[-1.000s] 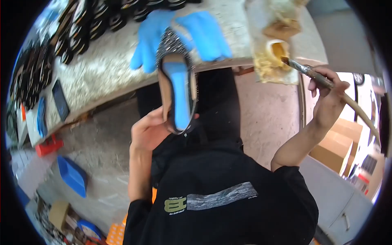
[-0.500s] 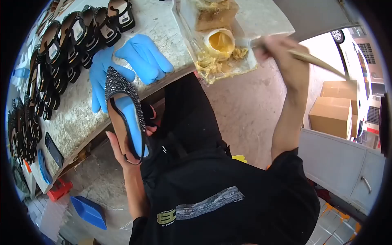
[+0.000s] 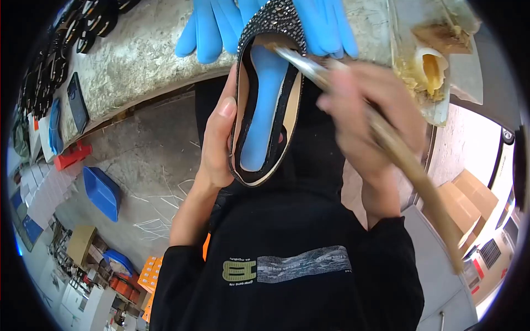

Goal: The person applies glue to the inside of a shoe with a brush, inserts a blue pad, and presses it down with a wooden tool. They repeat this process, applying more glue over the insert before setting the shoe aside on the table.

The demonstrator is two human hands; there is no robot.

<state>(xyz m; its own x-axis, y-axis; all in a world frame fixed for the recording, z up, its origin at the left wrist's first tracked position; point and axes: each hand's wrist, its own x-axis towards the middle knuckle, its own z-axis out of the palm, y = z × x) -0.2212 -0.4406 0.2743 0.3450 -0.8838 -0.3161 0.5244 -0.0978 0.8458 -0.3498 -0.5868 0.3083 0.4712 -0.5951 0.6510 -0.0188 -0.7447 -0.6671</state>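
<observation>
Blue insole up, the shoe (image 3: 269,105) sits clasped in your left hand (image 3: 216,138), toe at twelve o'clock, while your right hand (image 3: 369,110) grips the brush (image 3: 386,138), bristles at the toe.

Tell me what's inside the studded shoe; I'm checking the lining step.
Inside the shoe, held by the left hand, lies a blue insole. The brush in the right hand reaches into the toe; its bristles there are partly hidden.

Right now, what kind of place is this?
Likely a shoe-making workshop. The left hand holds a studded flat shoe while the right hand works a glue brush inside it; a glue pot and rows of sandals sit on the workbench.
</observation>
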